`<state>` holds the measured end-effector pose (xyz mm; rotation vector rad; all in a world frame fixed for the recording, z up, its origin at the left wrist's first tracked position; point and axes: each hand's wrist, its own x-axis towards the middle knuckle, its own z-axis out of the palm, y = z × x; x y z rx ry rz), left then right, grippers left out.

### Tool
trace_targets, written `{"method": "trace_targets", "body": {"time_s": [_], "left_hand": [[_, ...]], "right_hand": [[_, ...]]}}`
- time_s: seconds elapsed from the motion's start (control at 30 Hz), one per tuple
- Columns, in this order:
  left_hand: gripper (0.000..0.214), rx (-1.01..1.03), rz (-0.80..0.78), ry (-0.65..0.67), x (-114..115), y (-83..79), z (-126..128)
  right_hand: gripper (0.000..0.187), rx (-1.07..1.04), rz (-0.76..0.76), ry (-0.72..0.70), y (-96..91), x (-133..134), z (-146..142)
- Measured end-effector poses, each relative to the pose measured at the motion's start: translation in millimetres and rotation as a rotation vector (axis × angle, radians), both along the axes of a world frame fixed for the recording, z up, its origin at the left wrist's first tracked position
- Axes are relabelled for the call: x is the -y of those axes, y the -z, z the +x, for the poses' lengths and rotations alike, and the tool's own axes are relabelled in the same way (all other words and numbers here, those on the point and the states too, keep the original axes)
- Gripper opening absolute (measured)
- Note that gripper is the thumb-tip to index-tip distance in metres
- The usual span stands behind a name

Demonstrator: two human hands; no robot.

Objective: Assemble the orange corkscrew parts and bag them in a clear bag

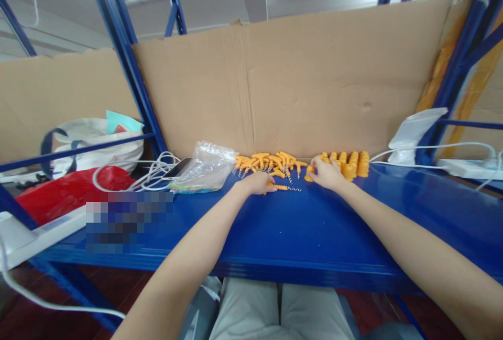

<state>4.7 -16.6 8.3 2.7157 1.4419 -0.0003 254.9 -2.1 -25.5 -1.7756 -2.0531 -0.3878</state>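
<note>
My left hand [257, 183] rests on the blue shelf [306, 230], its fingers closed on an orange corkscrew [283, 187] that lies flat with its metal spiral pointing right. My right hand [327, 172] pinches a small orange cap [309, 173] just to the right of it. Behind my left hand lies a heap of several orange T-handled corkscrews [271, 163]. Several orange caps [351, 163] stand in rows beside my right hand.
A clear plastic bag [204, 168] lies left of the corkscrews, by a phone [178, 167] and white cables [155, 170]. Cardboard [298, 83] lines the back. A white device [412, 133] and a power strip [467, 168] sit at right; bags [70, 177] at left.
</note>
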Motion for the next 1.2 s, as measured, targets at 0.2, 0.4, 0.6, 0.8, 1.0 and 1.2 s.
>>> {"method": "trace_targets", "body": {"time_s": [0.2,0.4,0.6,0.8,1.0,1.2], "left_hand": [[0.025,0.117,-0.052,-0.051,-4.0,7.3,0.9],[0.027,0.182,0.159,-0.101,-5.9,14.3,5.7],[0.027,0.187,0.218,-0.142,-5.2,14.2,6.8],[0.030,0.171,0.244,-0.172,-3.0,14.1,8.1],[0.027,0.173,0.296,-0.165,1.6,12.7,9.9],[0.026,0.239,0.351,-0.089,-1.8,15.5,5.9]], "right_hand": [[0.021,-0.064,-0.170,0.071,1.2,3.6,-9.9],[0.018,0.026,-0.031,-0.058,-5.9,8.3,-4.8],[0.022,0.162,0.017,-0.239,-12.0,10.7,-1.8],[0.027,0.118,-0.013,-0.288,-12.1,13.3,-5.7],[0.029,0.001,0.005,-0.516,-4.7,5.2,-8.3],[0.030,-0.104,0.025,-0.626,-2.4,-1.7,-7.2]]}}
